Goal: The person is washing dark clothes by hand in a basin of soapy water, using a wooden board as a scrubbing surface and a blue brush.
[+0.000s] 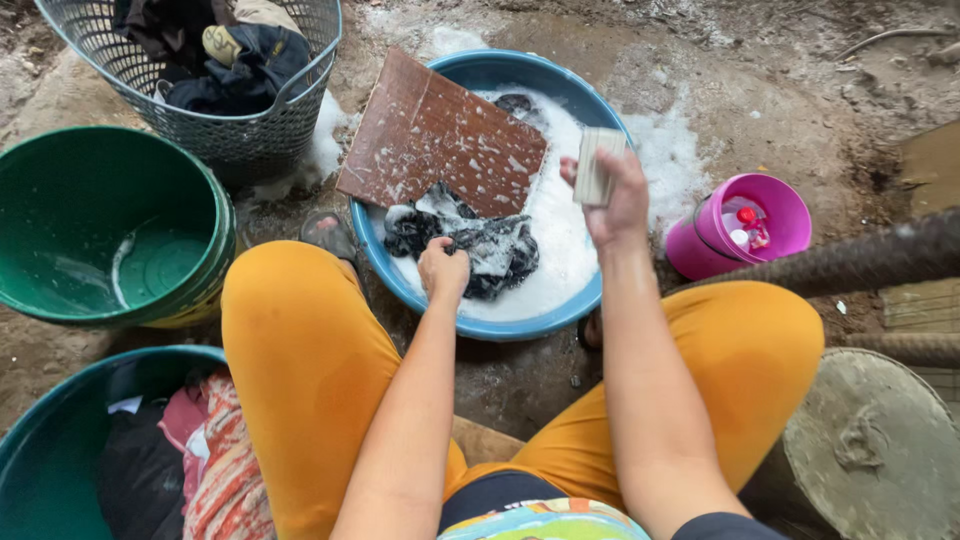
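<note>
Orange-trousered knees (300, 350) fill the bottom of the frame, person seated on bare dirt ground (760, 110). Left hand (443, 272), centre frame, is fisted tight around a dark wet garment (490, 250) lying in suds inside the blue basin (470, 315). Right hand (615, 205), just right of centre, is raised above the basin, fingers closed on a pale bar of soap (597, 165), not touching the cloth. Brown washboard (440, 135) leans on the basin's upper-left rim, lower edge in the foam.

Around it: green tub (90, 220) with a little water at left, teal tub (60, 450) of clothes bottom left, grey mesh basket (250, 130) of dark clothes top left, small pink bucket (745, 235) at right, round grey slab (880, 450) bottom right.

Risks, my read: wet soap looks slippery and could slip out into the foam or dirt; the board only rests on the rim and might slide if pressed; foam already on the ground suggests the basin could slop over more.
</note>
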